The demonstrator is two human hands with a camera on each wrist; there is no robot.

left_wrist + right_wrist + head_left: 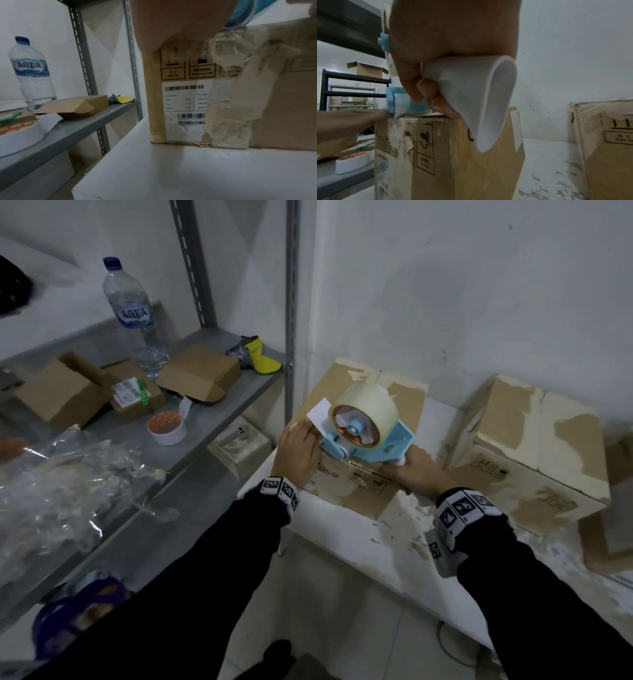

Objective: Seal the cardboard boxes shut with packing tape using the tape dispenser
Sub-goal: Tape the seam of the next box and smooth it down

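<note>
Right hand (pixel 407 470): grip wrapped round the smooth white handle (pixel 476 100) of the tape dispenser (pixel 370 440), fingers curled under it. Dispenser frame is pale blue plastic, carrying a fat roll of glossy translucent packing tape (pixel 364 412) on a blue hub.

Left hand (pixel 298 453): fingers reach to the dispenser's front end at a small white rectangular tab (pixel 318 414); cannot tell whether the grip pinches it or only touches.

Dispenser sits at the near top edge of a brown cardboard box (pixel 363 392) on the white counter (pixel 359 556). Box surface is rough, with pale torn patches, crinkled old tape, printed handling symbols, and a white barcode label (pixel 184 108) on its left side. A second box (pixel 534 440) with similar wear stands to the right, apart from the first.

Grey metal shelf (pixel 191 446) to the left holds a clear ribbed water bottle (pixel 133 316), small kraft cartons (pixel 198 373), a white tape roll with an orange-printed core (pixel 167 428), and crumpled clear plastic film (pixel 61 484).
</note>
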